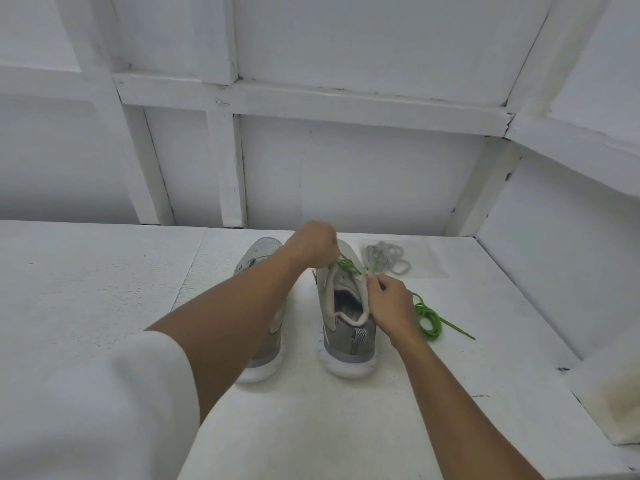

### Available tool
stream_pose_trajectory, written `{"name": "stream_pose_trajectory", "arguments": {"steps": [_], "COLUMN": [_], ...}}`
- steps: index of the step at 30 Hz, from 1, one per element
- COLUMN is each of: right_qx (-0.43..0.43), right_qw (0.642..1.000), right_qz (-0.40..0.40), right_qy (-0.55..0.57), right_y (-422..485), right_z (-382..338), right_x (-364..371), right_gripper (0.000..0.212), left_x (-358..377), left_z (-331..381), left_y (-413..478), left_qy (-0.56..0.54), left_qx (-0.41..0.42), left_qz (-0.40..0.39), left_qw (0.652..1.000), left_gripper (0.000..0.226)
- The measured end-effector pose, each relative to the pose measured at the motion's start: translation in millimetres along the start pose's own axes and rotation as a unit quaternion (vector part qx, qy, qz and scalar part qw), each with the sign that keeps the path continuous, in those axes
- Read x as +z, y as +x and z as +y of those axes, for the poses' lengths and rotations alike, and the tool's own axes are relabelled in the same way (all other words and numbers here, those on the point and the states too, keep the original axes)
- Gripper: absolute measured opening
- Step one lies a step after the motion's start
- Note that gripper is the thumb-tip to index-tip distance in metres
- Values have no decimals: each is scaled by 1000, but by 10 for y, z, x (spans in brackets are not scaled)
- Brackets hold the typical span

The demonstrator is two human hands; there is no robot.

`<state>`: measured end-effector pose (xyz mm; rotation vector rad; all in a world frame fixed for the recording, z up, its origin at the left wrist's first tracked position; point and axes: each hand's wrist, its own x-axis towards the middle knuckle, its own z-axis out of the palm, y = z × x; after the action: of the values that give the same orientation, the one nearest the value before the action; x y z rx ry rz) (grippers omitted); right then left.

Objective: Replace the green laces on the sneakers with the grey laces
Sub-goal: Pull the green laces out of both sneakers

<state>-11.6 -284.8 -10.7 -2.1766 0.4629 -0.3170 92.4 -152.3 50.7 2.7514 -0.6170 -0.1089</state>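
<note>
Both hands are busy at the laced sneaker (pixel 346 336), which stands heel towards the person on the white table (pixel 104 271). Left hand (pixel 313 244) reaches over the tongue, fingers curled, pinching the green lace (pixel 346 264) that is still threaded near the top eyelets. Right hand (pixel 388 303) is curled against the collar on the shoe's right side, gripping its edge; whether it also holds the lace I cannot tell.

Beside it, the other sneaker (pixel 259 251) is mostly hidden under the left forearm. A loose green lace (pixel 429 318) lies in a heap just right of the right hand. Behind that, the grey laces (pixel 388 258) sit coiled in a clear bag (pixel 429 261). The heel tab has a herringbone pattern; any brand mark is too small to read.
</note>
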Motion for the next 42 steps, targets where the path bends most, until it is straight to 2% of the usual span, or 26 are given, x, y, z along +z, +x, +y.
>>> {"name": "stream_pose_trajectory", "arguments": {"steps": [3, 5, 9, 13, 17, 22, 26, 29, 32, 34, 38, 42], "right_qx": [10, 15, 23, 22, 20, 22, 28, 31, 29, 29, 24, 22], "right_qw": [1000, 999, 999, 999, 999, 998, 998, 998, 998, 998, 998, 998], "right_qz": [14, 22, 31, 32, 39, 42, 42, 42, 42, 42, 44, 48], "right_qy": [13, 22, 31, 30, 29, 33, 30, 32, 31, 33, 31, 27], "right_y": [-25, -33, -36, -31, -37, -45, -55, -49, -43, -42, -42, -42], "right_z": [7, 6, 12, 16, 19, 22, 10, 16, 18, 22, 30, 29], "right_x": [32, 46, 63, 71, 76, 81, 78, 84, 82, 79, 85, 94], "right_gripper": [43, 45, 45, 45, 46, 46, 46, 45, 44, 43, 44, 44], "left_x": [-123, -147, -59, 235, 218, -353, -464, -204, 121, 278, 225, -253], "left_z": [-113, -125, 59, 260, 228, -92, -212, -44, 198, 302, 280, 93], "left_y": [-31, -29, 28, 53, 74, 108, 104, 109, 64, 22, 50, 113], "left_qy": [-19, -7, -1, 174, 208, 202, 190, 166, 187, 208, 241, 226], "left_qx": [-90, -100, 1, 80, 96, 1, -56, 7, 91, 115, 126, 63], "left_qz": [7, -7, 7, -58, -15, 74, 81, 39, -30, -41, 10, 65], "left_qw": [996, 995, 1000, 980, 973, 976, 977, 985, 978, 971, 962, 970], "left_gripper": [22, 21, 34, 33, 22, 13, 31, 53, 44, 35, 25, 24]}}
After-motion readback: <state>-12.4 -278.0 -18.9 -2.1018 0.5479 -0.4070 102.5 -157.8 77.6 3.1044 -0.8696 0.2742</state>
